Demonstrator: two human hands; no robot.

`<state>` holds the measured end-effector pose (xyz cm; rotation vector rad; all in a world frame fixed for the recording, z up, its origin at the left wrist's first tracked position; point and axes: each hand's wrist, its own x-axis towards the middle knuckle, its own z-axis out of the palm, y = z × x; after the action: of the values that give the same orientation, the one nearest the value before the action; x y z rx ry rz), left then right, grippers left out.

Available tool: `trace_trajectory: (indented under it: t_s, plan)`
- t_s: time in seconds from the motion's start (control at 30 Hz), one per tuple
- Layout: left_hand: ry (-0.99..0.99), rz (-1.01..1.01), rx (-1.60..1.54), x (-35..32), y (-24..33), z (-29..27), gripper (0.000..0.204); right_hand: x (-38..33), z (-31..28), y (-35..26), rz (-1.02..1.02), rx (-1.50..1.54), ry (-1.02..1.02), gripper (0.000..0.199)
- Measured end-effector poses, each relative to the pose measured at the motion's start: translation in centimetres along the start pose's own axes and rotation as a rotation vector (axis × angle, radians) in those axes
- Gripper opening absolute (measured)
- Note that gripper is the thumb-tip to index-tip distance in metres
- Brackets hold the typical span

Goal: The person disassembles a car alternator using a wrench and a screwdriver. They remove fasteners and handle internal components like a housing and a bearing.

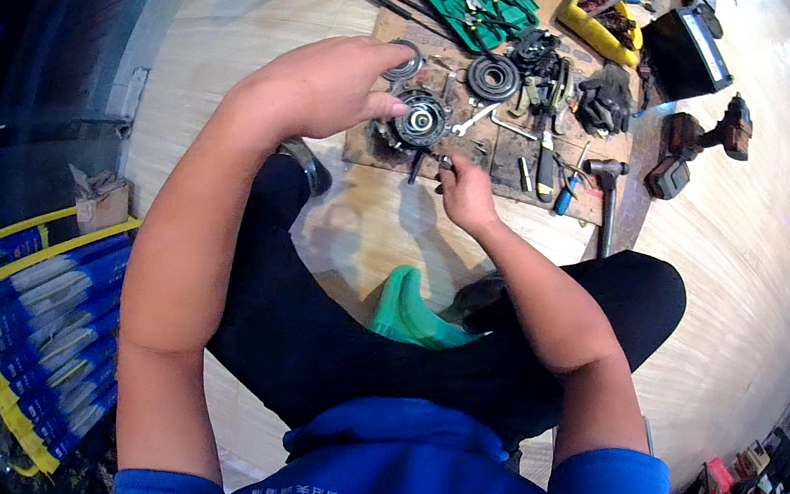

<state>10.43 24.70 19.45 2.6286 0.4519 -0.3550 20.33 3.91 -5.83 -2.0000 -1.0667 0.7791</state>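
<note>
My left hand reaches over the left part of a worn brown work board. Its thumb and index finger stand apart: the thumb lies at the rim of a round dark metal hub with a bright centre, and the index finger is over the edge of a metal ring. Whether it presses on either I cannot tell. Just right of the hub, near the board's front edge, my right hand is closed. A small, partly hidden piece shows at its fingertips, too small to name. A combination wrench lies beyond it.
A round bearing-like part, black gloves, a utility knife and a hammer lie rightward. Behind are a green tool case and a yellow bin. A cordless drill rests on the floor right.
</note>
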Motion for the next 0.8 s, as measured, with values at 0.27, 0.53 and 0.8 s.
trace_trajectory:
  t_s: [0.27, 0.53, 0.8]
  plan:
    - [-0.084, -0.047, 0.029, 0.2, 0.8, -0.6, 0.055, 0.7, 0.6, 2.2, 0.181, 0.107, 0.039, 0.035]
    - [-0.097, -0.06, -0.002, -0.1, 0.5, -0.7, 0.039, 0.8, 0.1, -1.1, 0.427, 0.632, -0.068, 0.021]
    - [-0.11, -0.098, -0.007, 0.0, 0.7, 0.0, 0.041, 1.0, -0.9, -0.4, 0.564, 0.796, -0.019, 0.026]
